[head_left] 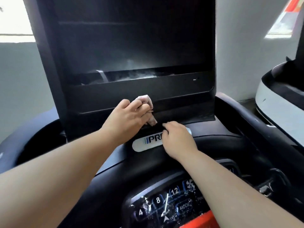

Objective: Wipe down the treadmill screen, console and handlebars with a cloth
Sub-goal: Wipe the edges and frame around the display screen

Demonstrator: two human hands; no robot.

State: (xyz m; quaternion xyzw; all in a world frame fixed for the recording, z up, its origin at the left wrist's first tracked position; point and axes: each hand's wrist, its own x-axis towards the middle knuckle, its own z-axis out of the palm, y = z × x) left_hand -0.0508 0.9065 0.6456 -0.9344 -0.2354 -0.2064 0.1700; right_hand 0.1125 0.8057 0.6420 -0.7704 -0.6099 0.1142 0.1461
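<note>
— At the centre of the frame we see our left hand with the fingers curled tight around the pinkish cloth, which is bunched up and pressed on the dark ledge just under the screen. Do we agree that this is the console step?

— We think so. The cloth touches the base of the screen housing, above the white logo plate. Our right hand lies just beside it, partly over that plate, with the fingers bent down and close together; whether they pinch a corner of the cloth, we cannot tell.

— How far along are we, in our judgement?

— Not finished. Along the lower edge of the screen there is a pale, smeared haze, so the screen seems wiped or sprayed but not yet dry and clear. At the bottom of the frame the button panel carries many small droplets, so it is not wiped yet.

— And the handlebars?

— We cannot clearly make them out among the dark curved parts at the sides, so we judge this step remains, together with the button panel.
</note>
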